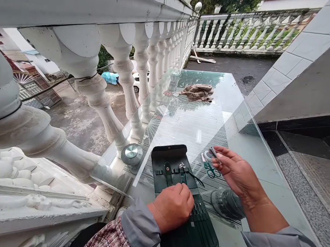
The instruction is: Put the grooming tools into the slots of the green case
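Note:
A dark green manicure case [170,153] lies unfolded on the glass table. Straps in its upper half hold a sheathed tool [167,174] and nippers [182,173]; several thin metal tools [198,208] sit in the lower half. My left hand [174,207] is curled over the middle of the case, its fingertips pointing down and hidden. Above the glass to the right, my right hand [238,172] pinches a small grey item [210,154] with a rounded shape, too small to name. Small scissors with green handles [212,171] lie on the table just beyond that hand.
The glass tabletop [197,128] stands on dark round supports, one support [227,203] right of the case. A crumpled brown cloth [197,92] lies toward the far end. White balusters [120,67] line the left side, and a tiled wall [290,67] rises at right.

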`<state>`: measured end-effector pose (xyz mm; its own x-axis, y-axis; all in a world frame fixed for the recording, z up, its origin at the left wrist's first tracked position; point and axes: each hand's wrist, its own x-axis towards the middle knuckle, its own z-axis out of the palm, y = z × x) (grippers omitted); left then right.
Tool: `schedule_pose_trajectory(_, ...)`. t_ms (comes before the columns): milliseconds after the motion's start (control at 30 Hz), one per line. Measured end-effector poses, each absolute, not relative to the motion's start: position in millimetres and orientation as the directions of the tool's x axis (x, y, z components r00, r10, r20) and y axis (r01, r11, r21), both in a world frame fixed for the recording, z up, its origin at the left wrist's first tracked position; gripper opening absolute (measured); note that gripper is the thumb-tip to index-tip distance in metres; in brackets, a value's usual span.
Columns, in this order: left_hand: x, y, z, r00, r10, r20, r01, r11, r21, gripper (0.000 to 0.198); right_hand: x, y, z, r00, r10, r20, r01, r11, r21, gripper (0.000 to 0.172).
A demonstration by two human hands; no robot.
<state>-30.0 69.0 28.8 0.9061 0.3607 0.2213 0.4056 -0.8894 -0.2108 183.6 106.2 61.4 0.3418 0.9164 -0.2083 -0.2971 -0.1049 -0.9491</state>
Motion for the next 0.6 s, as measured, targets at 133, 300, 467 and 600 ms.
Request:
schedule_pose_trajectory(133, -31.9, 67.6, 33.6, 0.91, 0.358, 0.208, 0.397, -0.896, -0.199, 0.021, 153.1, 94.9, 72.3, 0.033, 0.972, -0.234, -0.324, -0.211, -0.922, 0.04)
schedule_pose_trajectory(300, -34.0, 65.3, 37.7, 0.909, 0.338, 0.245, 0.387, -0.901, -0.195, 0.021, 134.3, 93.9, 69.6, -0.078, 0.978, -0.196, -0.148, -0.206, -0.967, 0.039)
schedule_pose_trajectory(467, -36.1, 63.9, 34.0, 0.897, 0.34, 0.284, 0.403, -0.891, -0.207, 0.019, 121.2, 104.3, 64.6, -0.025, 0.992, -0.12, 0.113, -0.117, -0.987, 0.033)
schedule_pose_trajectory(600, -38.5, 64.1, 31.8, 0.898, 0.36, 0.252, 0.415, -0.885, -0.213, 0.02, 108.0, 113.0, 55.3, 0.095, 0.995, 0.004, 0.162, -0.011, -0.987, 0.03)
